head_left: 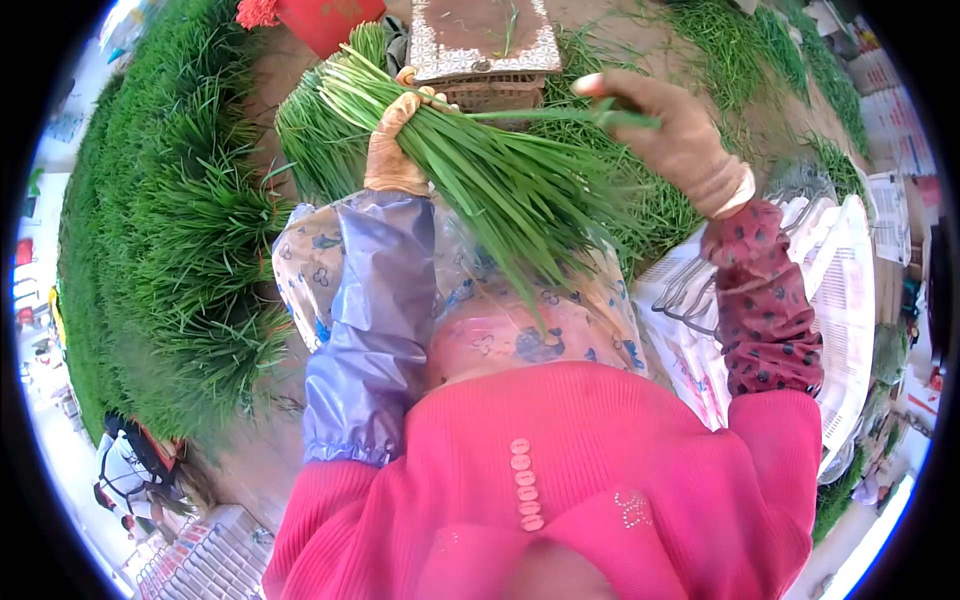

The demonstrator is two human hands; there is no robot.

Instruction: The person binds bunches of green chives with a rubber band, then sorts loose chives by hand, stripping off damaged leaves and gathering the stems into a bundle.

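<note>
My left hand point(397, 140), in a tan glove, is wrapped round a thick bunch of garlic chives point(490, 165). Their pale stem ends point up and left, and the green leaf tips fan out to the lower right over my lap. My right hand point(665, 140), in a brownish glove, is raised to the right of the bunch. Its fingers close on a few green chive leaves point(630, 119), slightly blurred, which stretch back toward the bunch. A second bundle of chives point(318, 135) lies behind my left wrist.
A long bank of stacked chives point(170, 220) runs along the left. Ahead is a small patterned stand point(485, 65) beside a red container point(330, 22). Loose leaves point(715, 50) litter the floor at the right. A white crate-like object point(845, 290) stands by my right arm. Another person point(130, 465) is at lower left.
</note>
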